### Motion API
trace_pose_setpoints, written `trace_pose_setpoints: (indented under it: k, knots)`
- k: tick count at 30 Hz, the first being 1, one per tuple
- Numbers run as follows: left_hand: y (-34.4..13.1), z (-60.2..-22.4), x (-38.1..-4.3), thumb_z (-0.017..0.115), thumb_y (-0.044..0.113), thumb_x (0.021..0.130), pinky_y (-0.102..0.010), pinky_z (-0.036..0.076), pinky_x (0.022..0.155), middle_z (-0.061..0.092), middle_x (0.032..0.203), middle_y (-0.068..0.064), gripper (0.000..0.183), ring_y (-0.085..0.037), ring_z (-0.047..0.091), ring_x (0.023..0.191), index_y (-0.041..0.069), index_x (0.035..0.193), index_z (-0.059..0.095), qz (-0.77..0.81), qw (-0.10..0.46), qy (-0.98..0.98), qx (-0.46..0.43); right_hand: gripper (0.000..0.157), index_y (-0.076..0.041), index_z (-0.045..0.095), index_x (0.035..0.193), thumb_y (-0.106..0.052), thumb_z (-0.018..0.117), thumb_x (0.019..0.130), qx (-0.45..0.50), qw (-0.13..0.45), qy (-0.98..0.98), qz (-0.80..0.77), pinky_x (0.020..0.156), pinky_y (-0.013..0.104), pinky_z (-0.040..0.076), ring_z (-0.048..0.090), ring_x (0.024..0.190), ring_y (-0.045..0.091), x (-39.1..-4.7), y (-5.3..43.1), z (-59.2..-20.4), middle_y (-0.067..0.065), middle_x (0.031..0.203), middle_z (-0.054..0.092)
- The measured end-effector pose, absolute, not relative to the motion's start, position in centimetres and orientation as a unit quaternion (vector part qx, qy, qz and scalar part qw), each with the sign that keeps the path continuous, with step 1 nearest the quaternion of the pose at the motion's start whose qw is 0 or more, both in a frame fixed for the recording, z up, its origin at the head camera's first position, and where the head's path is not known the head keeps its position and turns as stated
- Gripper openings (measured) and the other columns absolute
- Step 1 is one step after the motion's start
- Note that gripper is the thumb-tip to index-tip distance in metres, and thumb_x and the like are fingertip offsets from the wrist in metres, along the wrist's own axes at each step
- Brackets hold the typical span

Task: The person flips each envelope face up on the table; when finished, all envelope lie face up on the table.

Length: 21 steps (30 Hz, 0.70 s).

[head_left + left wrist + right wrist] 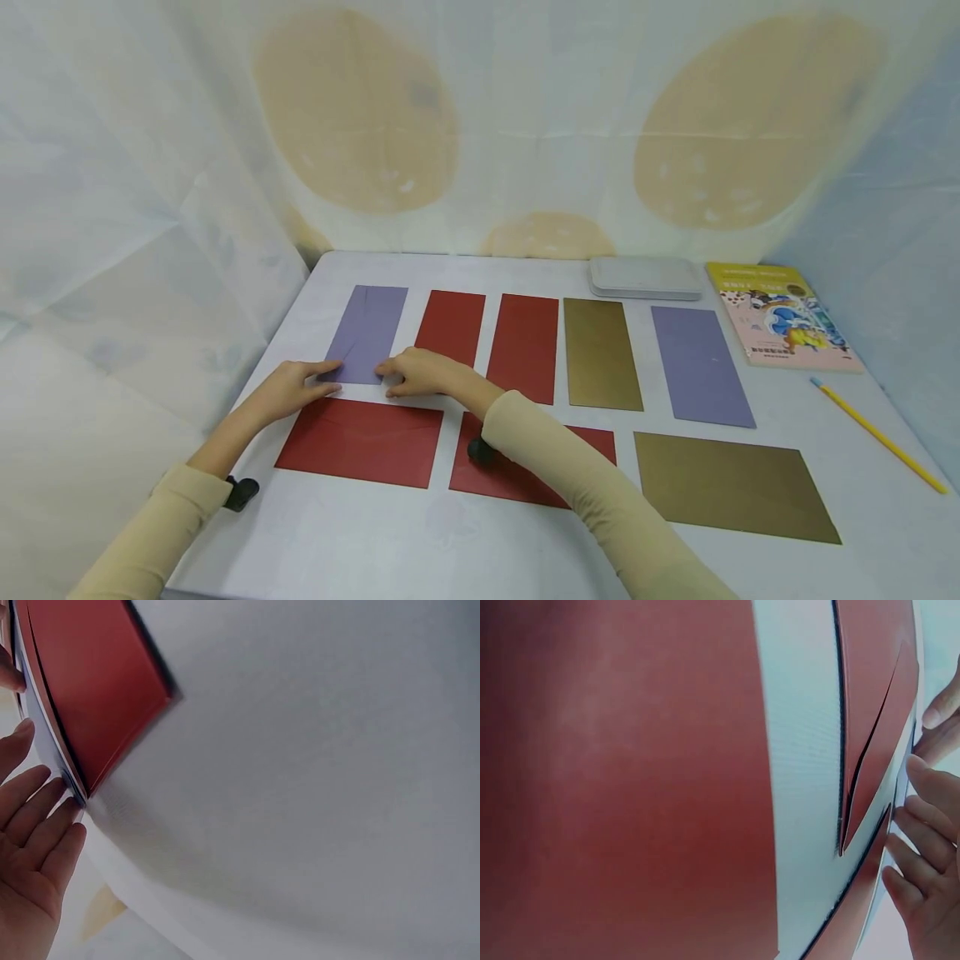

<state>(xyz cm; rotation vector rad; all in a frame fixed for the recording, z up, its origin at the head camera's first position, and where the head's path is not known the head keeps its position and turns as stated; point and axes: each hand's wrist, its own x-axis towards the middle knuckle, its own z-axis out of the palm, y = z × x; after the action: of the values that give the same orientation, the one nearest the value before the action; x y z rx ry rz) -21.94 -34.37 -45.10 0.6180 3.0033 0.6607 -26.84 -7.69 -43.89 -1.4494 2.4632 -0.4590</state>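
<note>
A purple rectangular sheet [367, 329] lies at the far left of the white table, with faint crease lines across it. My left hand [288, 387] is at its near left corner, fingertips right at the edge. At the near right corner, my right hand [423, 372] touches the sheet with its fingertips. Both hands have relaxed, fairly straight fingers, as the left wrist view shows of the left hand [34, 847]. Just in front lies a red sheet [360, 442]; a lifted fold runs along a red sheet [877, 712] in the right wrist view.
Behind and beside my right forearm are more red sheets [522, 350], a gold sheet [603, 354], another purple sheet [702, 365] and a wide gold sheet [735, 487]. A pale flat case [645, 277], a picture book [783, 317] and a yellow pencil [877, 433] lie toward the right.
</note>
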Motion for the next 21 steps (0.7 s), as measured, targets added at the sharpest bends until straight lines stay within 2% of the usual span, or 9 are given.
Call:
trace_pose_setpoints:
  k: [4, 9, 10, 12, 14, 16, 17, 21]
  knots:
    - [-34.3, -45.2, -22.0, 0.075, 0.025, 0.085, -0.030, 0.039, 0.062, 0.068, 0.098, -0.024, 0.050, -0.019, 0.049, 0.071, -0.001, 0.126, 0.063, 0.211, 0.004, 0.958, 0.194, 0.050, -0.008, 0.056, 0.136, -0.027, 0.068, 0.092, -0.493, 0.135, 0.842, -0.174, 0.087, 0.015, 0.043, 0.060, 0.104, 0.005, -27.0, -7.3, -44.0, 0.003, 0.133, 0.058]
    - [-33.9, -45.5, -21.8, 0.076, 0.026, 0.084, -0.031, 0.042, 0.063, 0.062, 0.116, -0.029, 0.055, -0.023, 0.055, 0.078, -0.002, 0.129, 0.060, 0.226, -0.002, 0.957, 0.184, 0.055, -0.011, 0.053, 0.139, -0.031, 0.069, 0.091, -0.479, 0.161, 0.834, -0.223, 0.070, 0.015, 0.042, 0.054, 0.075, 0.006, -27.4, -5.9, -43.9, 0.005, 0.121, 0.066]
    - [-33.8, -45.5, -21.7, 0.076, 0.025, 0.084, -0.033, 0.043, 0.065, 0.061, 0.118, -0.029, 0.055, -0.024, 0.058, 0.083, -0.002, 0.129, 0.060, 0.231, -0.008, 0.955, 0.184, 0.056, -0.011, 0.053, 0.140, -0.032, 0.069, 0.091, -0.477, 0.162, 0.832, -0.232, 0.070, 0.016, 0.041, 0.053, 0.076, 0.008, -27.6, -5.5, -43.8, 0.006, 0.121, 0.066]
    - [-33.2, -45.4, -21.5, 0.076, 0.026, 0.084, -0.037, 0.047, 0.070, 0.059, 0.122, -0.028, 0.056, -0.028, 0.062, 0.095, -0.002, 0.129, 0.059, 0.245, -0.021, 0.951, 0.188, 0.057, -0.012, 0.051, 0.141, -0.034, 0.068, 0.091, -0.472, 0.159, 0.830, -0.250, 0.072, 0.018, 0.041, 0.054, 0.081, 0.011, -28.0, -4.7, -43.7, 0.007, 0.123, 0.065]
    - [-32.5, -45.2, -21.4, 0.076, 0.026, 0.084, -0.040, 0.048, 0.072, 0.059, 0.124, -0.026, 0.056, -0.031, 0.062, 0.101, 0.000, 0.131, 0.059, 0.265, -0.030, 0.944, 0.194, 0.058, -0.011, 0.051, 0.141, -0.034, 0.068, 0.091, -0.464, 0.157, 0.828, -0.273, 0.081, 0.020, 0.042, 0.058, 0.098, 0.013, -28.6, -3.9, -43.5, 0.006, 0.133, 0.059]
    - [-31.6, -44.8, -21.3, 0.076, 0.026, 0.084, -0.044, 0.049, 0.075, 0.059, 0.125, -0.024, 0.057, -0.033, 0.061, 0.108, 0.001, 0.132, 0.058, 0.283, -0.036, 0.937, 0.203, 0.059, -0.011, 0.050, 0.142, -0.035, 0.068, 0.091, -0.449, 0.158, 0.828, -0.297, 0.093, 0.023, 0.041, 0.054, 0.118, 0.013, -29.2, -2.9, -43.2, 0.005, 0.136, 0.056]
    - [-31.1, -44.6, -21.3, 0.076, 0.026, 0.084, -0.045, 0.049, 0.078, 0.059, 0.126, -0.023, 0.057, -0.034, 0.060, 0.110, 0.002, 0.133, 0.058, 0.292, -0.037, 0.933, 0.206, 0.060, -0.011, 0.050, 0.142, -0.036, 0.068, 0.091, -0.440, 0.160, 0.827, -0.311, 0.096, 0.025, 0.041, 0.051, 0.123, 0.013, -29.4, -2.4, -43.1, 0.004, 0.138, 0.055]
    - [-29.2, -44.0, -21.4, 0.077, 0.028, 0.084, -0.049, 0.048, 0.090, 0.058, 0.129, -0.018, 0.059, -0.034, 0.055, 0.119, 0.004, 0.135, 0.057, 0.311, -0.033, 0.923, 0.222, 0.062, -0.012, 0.049, 0.142, -0.039, 0.069, 0.090, -0.392, 0.166, 0.830, -0.359, 0.099, 0.031, 0.040, 0.046, 0.129, 0.014, -30.6, -0.3, -42.8, 0.001, 0.141, 0.052]
